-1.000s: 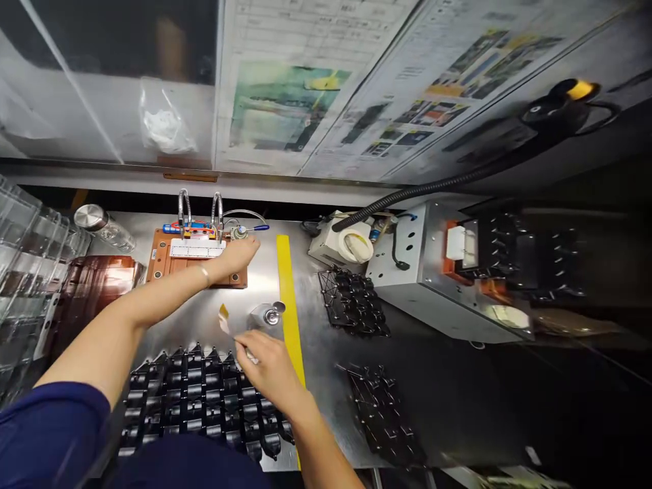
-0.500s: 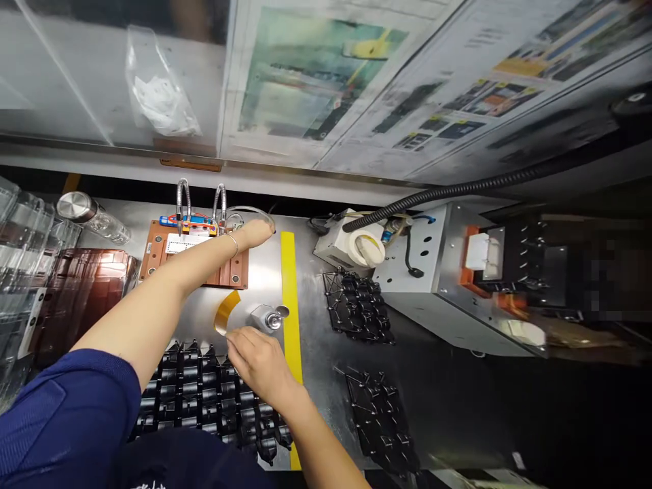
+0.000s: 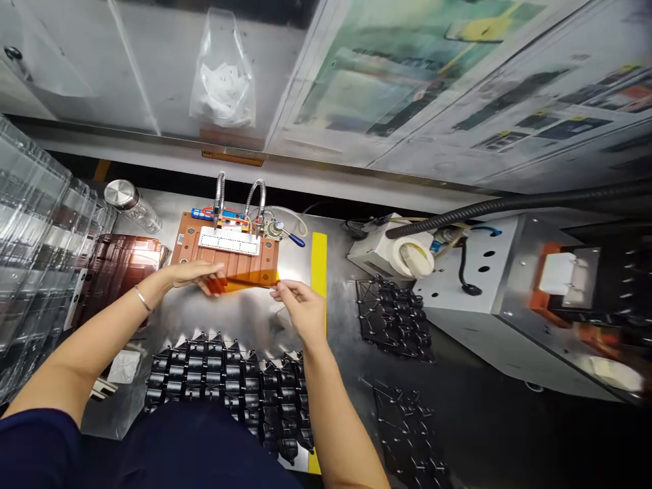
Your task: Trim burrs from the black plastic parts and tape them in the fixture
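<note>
An amber translucent film strip (image 3: 247, 278) stretches between my two hands, in front of the brown fixture (image 3: 191, 241). My left hand (image 3: 196, 273) has its fingers around the strip's left end. Thumb and finger of my right hand (image 3: 300, 302) pinch the right end. A white perforated strip (image 3: 229, 241) lies on the fixture, under two bent metal hoses (image 3: 256, 197). To the fixture's right is a lever with a blue handle (image 3: 295, 239).
Rows of black moulded parts (image 3: 219, 373) lie nearest my body. More black parts (image 3: 392, 316) sit right of the yellow tape (image 3: 318, 261). A bottle (image 3: 135, 206) and clear stacked trays (image 3: 35, 251) stand left. A grey machine (image 3: 471, 326) stands right.
My left hand has come back from the lever and now holds the film. My right hand has risen with the film, which is now stretched out. The view has shifted left.
</note>
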A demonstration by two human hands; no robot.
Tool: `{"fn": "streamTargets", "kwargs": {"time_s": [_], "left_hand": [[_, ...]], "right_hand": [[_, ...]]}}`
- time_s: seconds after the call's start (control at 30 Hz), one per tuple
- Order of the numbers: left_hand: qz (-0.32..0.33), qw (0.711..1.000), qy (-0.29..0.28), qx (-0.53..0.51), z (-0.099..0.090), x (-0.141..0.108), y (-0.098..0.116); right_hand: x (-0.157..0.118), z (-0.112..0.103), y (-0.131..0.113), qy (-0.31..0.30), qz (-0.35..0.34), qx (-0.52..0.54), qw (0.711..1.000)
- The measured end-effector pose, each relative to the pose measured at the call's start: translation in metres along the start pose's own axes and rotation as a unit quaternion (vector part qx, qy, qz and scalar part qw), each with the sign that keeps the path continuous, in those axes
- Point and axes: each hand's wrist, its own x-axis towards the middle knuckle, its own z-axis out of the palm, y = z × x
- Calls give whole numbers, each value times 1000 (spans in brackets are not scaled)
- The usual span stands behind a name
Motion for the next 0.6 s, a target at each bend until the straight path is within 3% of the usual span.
{"fn": "streamTargets", "kwargs": {"time_s": [0.1,0.17,0.23,0.4,0.6], "left_hand": [[-12,975,158,-155,-18,-25,-19],[-13,953,243,-182,-22,-24,-23],[-20,938,292,-187,-24,-15,-24],[-34,920,338,-196,-26,4,-20],[-38,924,308,-224,-28,-9,-16]], "right_hand": [[23,26,30,59,97,118,986],[33,43,43,67,124,141,980],[40,55,49,62,135,144,978],[55,64,51,60,150,150,975],[58,63,51,63,150,145,976]]}}
